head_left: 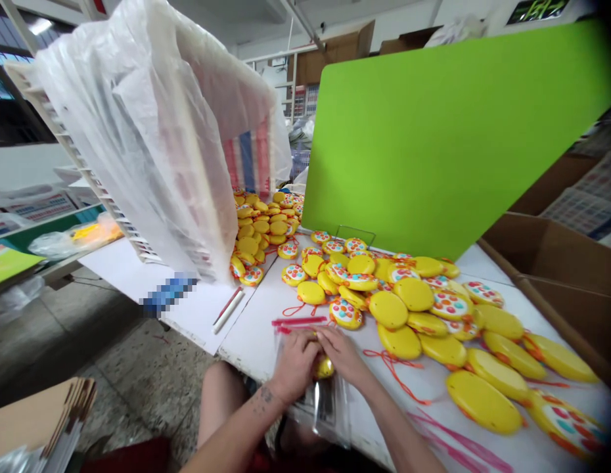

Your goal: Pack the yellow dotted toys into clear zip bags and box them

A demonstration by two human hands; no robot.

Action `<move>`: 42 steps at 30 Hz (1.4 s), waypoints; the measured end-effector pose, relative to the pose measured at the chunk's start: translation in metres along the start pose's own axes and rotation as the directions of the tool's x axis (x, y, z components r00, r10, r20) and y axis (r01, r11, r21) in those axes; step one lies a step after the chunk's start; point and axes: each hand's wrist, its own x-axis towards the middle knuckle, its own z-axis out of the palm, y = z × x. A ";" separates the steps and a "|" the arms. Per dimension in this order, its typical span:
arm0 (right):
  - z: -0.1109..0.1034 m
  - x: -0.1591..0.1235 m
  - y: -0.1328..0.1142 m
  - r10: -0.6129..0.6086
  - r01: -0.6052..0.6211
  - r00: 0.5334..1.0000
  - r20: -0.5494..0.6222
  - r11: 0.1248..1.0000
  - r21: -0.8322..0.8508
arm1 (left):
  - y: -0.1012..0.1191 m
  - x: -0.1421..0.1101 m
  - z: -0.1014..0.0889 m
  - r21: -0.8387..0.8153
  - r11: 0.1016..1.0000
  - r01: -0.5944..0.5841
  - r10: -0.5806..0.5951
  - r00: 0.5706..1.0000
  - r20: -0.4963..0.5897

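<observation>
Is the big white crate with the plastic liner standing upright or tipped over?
Tipped. The crate lies on its side on the table, and yellow toys spill from its opening.

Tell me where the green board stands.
In the head view, the green board stands upright at the table's far right, just behind the yellow toys.

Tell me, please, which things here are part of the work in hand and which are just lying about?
In hand:
left hand
right hand
yellow toy
clear bag

Lying about:
green divider
tilted crate
cardboard box
</observation>
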 end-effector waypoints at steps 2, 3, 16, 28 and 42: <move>-0.006 -0.004 0.005 0.047 -0.052 0.996 -0.073 0.997 -0.062 | -0.002 0.002 -0.001 -0.085 0.994 0.071 -0.071 0.997 0.003; -0.011 -0.008 0.008 0.082 -0.093 0.990 -0.118 0.991 -0.093 | -0.002 0.003 -0.002 -0.128 0.986 0.104 -0.102 0.995 0.019; -0.002 -0.035 0.008 0.222 -0.225 0.952 -0.212 0.974 0.010 | 0.004 0.029 -0.028 -0.293 0.911 0.290 -0.201 0.933 0.298; -0.017 -0.042 -0.024 0.330 -0.205 0.906 -0.267 0.891 0.406 | 0.006 0.012 -0.039 -0.571 0.686 0.452 -0.479 0.870 0.113; -0.031 -0.035 -0.029 -0.121 -0.005 0.917 -0.380 0.949 -0.316 | 0.012 0.013 -0.024 -0.660 0.465 0.590 -0.548 0.777 0.309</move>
